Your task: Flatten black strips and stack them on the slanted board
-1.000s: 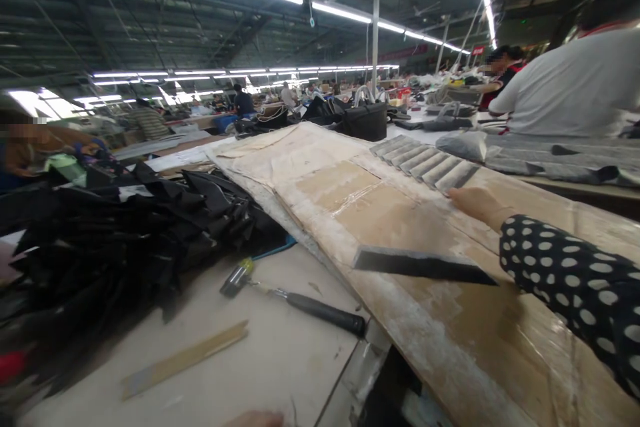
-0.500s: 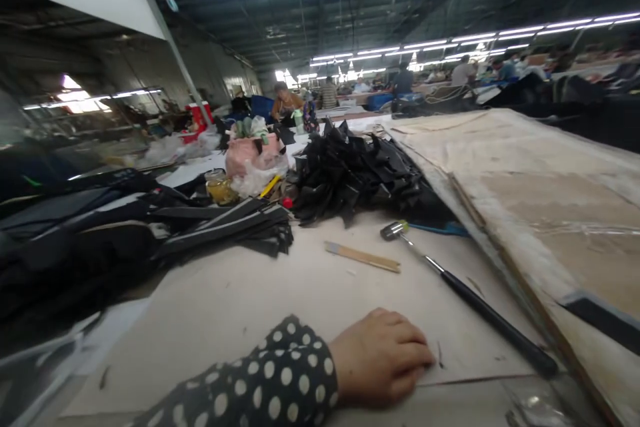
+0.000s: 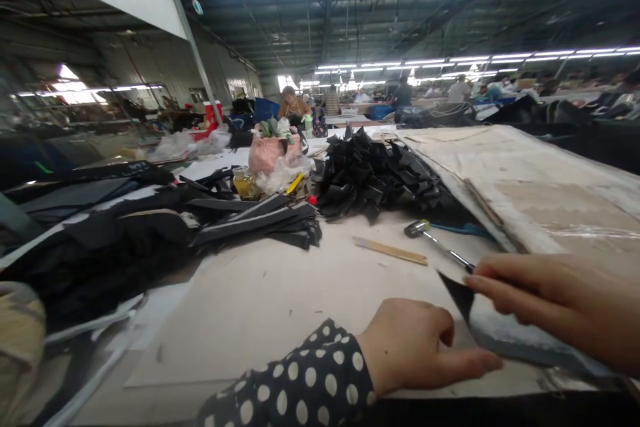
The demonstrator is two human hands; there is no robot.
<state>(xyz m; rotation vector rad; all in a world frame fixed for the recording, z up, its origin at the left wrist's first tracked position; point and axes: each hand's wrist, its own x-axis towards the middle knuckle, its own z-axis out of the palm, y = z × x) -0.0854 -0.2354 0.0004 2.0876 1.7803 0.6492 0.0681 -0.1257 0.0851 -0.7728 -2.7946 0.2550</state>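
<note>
My right hand pinches a dark piece of material by its upper edge, at the right of the table. One corner is black and its broad face looks grey and shiny; motion blurs it. My left hand, in a dark polka-dot sleeve, rests palm down on the pale table sheet. Its thumb stretches toward the piece, apart from the bent fingers, and it holds nothing. Beyond the hands lie a hammer, its handle largely hidden behind the right hand, and a flat tan stick.
Black scraps are heaped at the back. Black strips and dark cloth lie at left, near a pink bag and a yellow cutter. A stacked pale sheet borders the right. A co-worker sits beyond.
My right hand has come into view from the right with the dark piece, over the hammer's handle. My left hand's thumb has spread out from its fingers. The view has turned slightly left.
</note>
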